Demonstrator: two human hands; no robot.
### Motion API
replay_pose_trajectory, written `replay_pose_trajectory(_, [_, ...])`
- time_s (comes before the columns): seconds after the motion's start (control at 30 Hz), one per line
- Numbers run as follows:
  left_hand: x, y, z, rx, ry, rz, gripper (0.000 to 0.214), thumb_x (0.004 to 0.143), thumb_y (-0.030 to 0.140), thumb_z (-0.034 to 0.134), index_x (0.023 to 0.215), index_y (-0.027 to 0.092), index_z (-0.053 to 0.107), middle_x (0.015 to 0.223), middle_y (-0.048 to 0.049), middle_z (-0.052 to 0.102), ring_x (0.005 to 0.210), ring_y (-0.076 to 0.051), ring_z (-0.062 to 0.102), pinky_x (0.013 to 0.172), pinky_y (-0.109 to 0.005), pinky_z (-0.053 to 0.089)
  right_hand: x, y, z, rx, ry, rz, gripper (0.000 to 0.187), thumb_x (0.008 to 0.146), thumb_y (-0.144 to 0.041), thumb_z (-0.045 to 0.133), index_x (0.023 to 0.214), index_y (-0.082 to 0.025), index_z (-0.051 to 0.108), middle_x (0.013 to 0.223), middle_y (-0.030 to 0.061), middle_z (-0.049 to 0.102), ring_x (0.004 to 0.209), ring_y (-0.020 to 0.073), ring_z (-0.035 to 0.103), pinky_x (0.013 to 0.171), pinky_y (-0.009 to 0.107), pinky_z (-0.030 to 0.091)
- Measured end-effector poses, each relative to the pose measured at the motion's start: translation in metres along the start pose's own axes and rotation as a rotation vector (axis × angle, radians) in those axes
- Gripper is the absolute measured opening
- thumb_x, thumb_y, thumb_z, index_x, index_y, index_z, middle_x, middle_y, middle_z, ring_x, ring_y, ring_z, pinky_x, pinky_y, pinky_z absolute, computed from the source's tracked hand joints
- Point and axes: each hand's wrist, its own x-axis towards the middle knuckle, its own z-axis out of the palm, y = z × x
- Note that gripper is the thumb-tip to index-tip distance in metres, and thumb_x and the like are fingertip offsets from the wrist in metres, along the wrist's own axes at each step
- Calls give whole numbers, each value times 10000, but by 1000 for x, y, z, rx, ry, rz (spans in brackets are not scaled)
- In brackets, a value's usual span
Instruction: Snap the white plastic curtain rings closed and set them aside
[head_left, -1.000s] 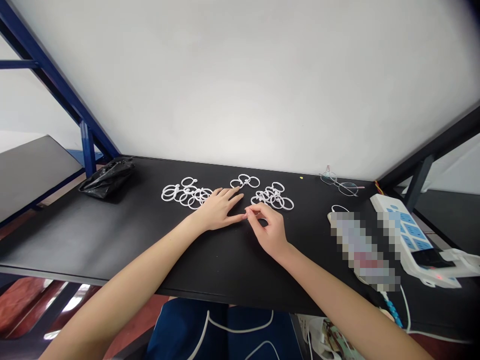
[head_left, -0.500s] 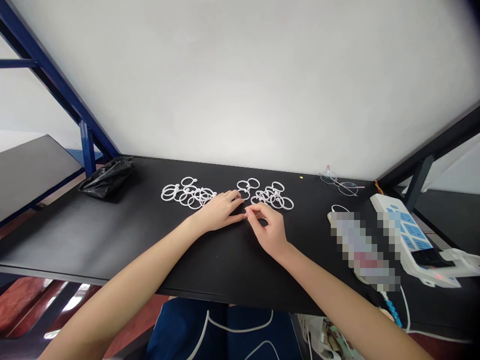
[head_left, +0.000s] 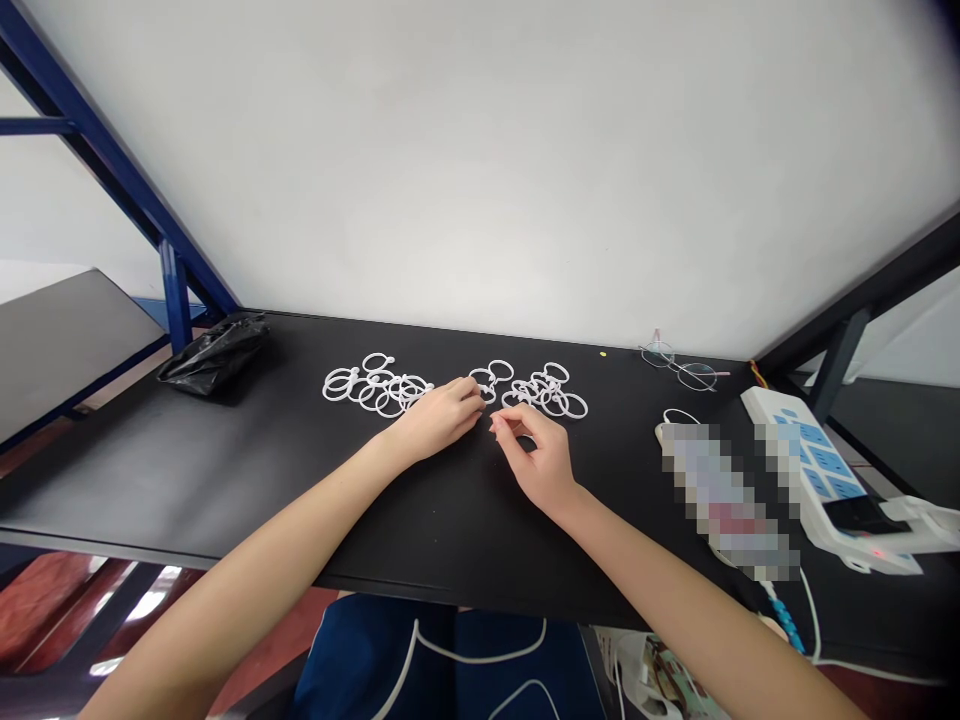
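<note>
On the black tabletop lie white plastic rings with small knobs, looking like curtain rings. A left pile (head_left: 375,388) sits beside my left hand, a small middle cluster (head_left: 501,372) is at its fingertips, and a right pile (head_left: 551,392) lies just beyond my right hand. My left hand (head_left: 446,418) has curled fingers closed at the edge of a white ring (head_left: 486,394) in the middle cluster; the fingers partly cover it. Thumb and fingers of my right hand (head_left: 534,452) are pinched together, slightly apart from the left hand. Whatever they hold, if anything, cannot be made out.
A black plastic bag (head_left: 214,358) rests at the back left. On the right are eyeglasses (head_left: 679,368), a blurred-out phone (head_left: 724,500) with a cable, and a white power strip (head_left: 821,470). A white wall (head_left: 495,180) stands behind the table; blue metal beams frame the left.
My left hand's fingers have curled in and drawn back left, away from my right fingertips. The middle rings have shifted slightly left with them. My right hand has barely moved.
</note>
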Motion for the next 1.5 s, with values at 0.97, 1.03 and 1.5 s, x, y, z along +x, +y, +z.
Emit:
replay_pose_trajectory(0.97, [1,9,1,-233,432,49,185,924,164,507,750,187,449,673,27,485,591,-89,432,564,-208,367,2,3,2,14,6,64,111,874,-162,552,939,-218,622,929,45,630,723,141,612,579,271,545])
replay_pose_trajectory(1.03, [1,10,1,-259,431,53,178,927,171,513,759,186,457,683,26,484,592,-86,437,556,-202,367,1,4,2,11,11,71,128,871,-167,558,971,-222,617,939,43,627,728,141,617,583,270,549])
replay_pose_trajectory(1.5, [1,13,0,-188,406,179,82,926,123,493,909,173,555,829,-54,648,698,-126,605,607,-225,490,1,4,2,32,34,127,147,911,-253,553,1052,-226,583,1001,54,661,782,157,642,591,270,562])
